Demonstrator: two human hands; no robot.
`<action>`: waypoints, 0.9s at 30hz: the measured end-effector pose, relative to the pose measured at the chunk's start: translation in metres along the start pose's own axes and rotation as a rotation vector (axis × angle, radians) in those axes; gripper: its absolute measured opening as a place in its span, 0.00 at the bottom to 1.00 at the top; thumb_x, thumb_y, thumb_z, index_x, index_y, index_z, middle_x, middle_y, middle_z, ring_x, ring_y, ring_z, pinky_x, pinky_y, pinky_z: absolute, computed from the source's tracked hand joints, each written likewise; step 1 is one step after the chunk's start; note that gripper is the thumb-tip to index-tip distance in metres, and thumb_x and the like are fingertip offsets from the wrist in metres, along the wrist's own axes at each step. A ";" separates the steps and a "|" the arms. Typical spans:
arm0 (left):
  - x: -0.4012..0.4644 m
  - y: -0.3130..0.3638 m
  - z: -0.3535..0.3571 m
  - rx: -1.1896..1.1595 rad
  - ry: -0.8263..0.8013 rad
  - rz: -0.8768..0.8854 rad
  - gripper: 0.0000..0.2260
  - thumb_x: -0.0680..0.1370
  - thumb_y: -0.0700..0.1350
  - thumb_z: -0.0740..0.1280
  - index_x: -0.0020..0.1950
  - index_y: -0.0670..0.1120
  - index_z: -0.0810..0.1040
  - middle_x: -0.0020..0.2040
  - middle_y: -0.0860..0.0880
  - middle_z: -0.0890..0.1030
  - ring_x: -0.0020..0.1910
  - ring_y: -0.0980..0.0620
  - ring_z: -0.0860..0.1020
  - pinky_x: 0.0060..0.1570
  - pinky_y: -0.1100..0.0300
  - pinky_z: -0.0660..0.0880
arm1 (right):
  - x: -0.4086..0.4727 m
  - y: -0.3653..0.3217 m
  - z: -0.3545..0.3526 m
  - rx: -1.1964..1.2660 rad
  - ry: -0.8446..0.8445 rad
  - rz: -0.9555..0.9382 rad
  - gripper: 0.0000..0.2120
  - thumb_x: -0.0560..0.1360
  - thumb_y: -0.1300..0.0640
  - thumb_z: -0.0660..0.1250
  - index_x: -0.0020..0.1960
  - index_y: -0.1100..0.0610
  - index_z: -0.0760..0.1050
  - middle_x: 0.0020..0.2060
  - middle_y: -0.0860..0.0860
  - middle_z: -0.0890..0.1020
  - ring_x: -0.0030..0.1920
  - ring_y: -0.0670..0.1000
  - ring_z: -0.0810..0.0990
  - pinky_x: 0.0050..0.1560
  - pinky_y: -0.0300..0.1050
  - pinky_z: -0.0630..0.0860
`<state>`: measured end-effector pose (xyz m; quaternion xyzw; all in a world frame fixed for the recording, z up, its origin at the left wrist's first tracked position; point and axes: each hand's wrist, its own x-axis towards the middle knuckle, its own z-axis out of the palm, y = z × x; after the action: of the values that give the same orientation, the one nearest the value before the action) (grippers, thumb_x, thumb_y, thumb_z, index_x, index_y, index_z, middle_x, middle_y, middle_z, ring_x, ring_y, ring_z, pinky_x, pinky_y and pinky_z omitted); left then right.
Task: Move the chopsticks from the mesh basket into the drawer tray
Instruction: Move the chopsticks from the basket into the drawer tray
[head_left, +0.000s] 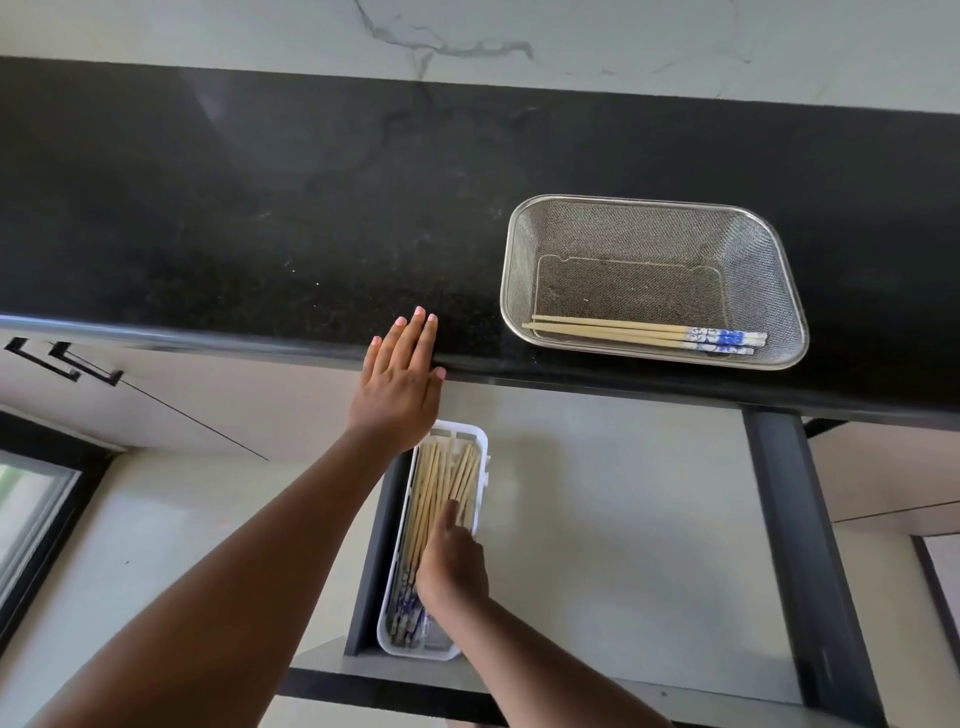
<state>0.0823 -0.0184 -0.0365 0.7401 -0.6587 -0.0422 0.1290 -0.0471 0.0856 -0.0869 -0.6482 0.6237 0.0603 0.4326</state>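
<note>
Basket chopsticks (644, 332) lie crosswise, blue ends right; tray chopsticks (436, 499) lengthwise.

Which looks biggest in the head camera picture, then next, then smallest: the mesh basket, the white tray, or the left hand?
1. mesh basket
2. white tray, though the right hand hides part of it
3. left hand
The basket sits farther from the camera than the tray, so real sizes may differ.

There are no words or numbers to read anywhere here. The chopsticks (644, 332) have blue and white ends, but that is only a pattern, not letters.
</note>
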 end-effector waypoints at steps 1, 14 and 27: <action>-0.001 0.000 -0.001 0.003 -0.007 -0.004 0.26 0.83 0.51 0.48 0.79 0.47 0.46 0.80 0.48 0.48 0.78 0.49 0.44 0.73 0.54 0.36 | 0.000 0.000 0.000 -0.005 0.004 0.009 0.20 0.83 0.53 0.46 0.72 0.57 0.62 0.59 0.58 0.77 0.57 0.56 0.77 0.52 0.45 0.73; 0.001 0.000 0.003 0.015 0.000 -0.003 0.26 0.83 0.51 0.48 0.79 0.47 0.46 0.80 0.48 0.48 0.78 0.50 0.43 0.73 0.55 0.35 | 0.003 -0.013 -0.005 -0.167 -0.067 -0.012 0.33 0.78 0.69 0.59 0.78 0.63 0.47 0.77 0.63 0.51 0.67 0.60 0.72 0.63 0.50 0.74; 0.000 -0.001 0.004 0.011 0.002 0.002 0.26 0.83 0.52 0.47 0.79 0.48 0.45 0.80 0.49 0.47 0.75 0.55 0.38 0.71 0.58 0.33 | 0.009 -0.003 -0.001 -0.338 0.060 -0.206 0.31 0.78 0.70 0.58 0.78 0.63 0.50 0.73 0.61 0.60 0.65 0.60 0.73 0.58 0.53 0.78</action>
<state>0.0829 -0.0192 -0.0402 0.7403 -0.6594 -0.0375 0.1257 -0.0435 0.0780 -0.0905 -0.7734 0.5477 0.1004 0.3029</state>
